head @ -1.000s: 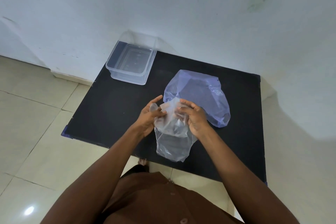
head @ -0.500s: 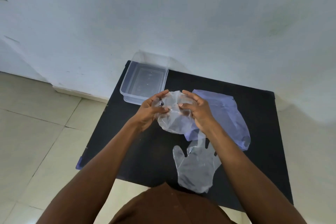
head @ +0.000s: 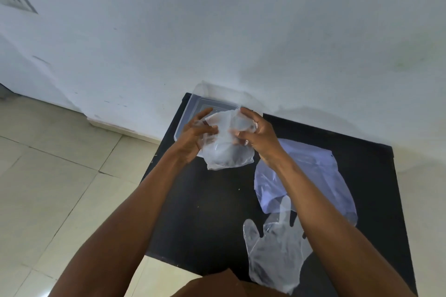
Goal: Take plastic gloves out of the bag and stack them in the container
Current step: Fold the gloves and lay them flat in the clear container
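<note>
I hold a folded clear plastic glove [head: 226, 149] between both hands, just above the near edge of the clear container [head: 190, 108] at the table's far left corner. My left hand [head: 193, 137] grips its left side and my right hand [head: 255, 135] grips its right side. Much of the container is hidden behind the glove and my hands. A bluish plastic bag [head: 311, 176] lies flat on the black table [head: 205, 212] to the right. A second clear glove [head: 272, 255] lies spread out near the front edge, under my right forearm.
A white wall [head: 241, 31] stands directly behind the table. Beige floor tiles [head: 60, 188] lie to the left. The table's front edge is close to my body.
Both hands have carried the folded glove away from me and left, up to the container. The second glove, dropped a moment before, stays lying on the table. The camera has tilted up.
</note>
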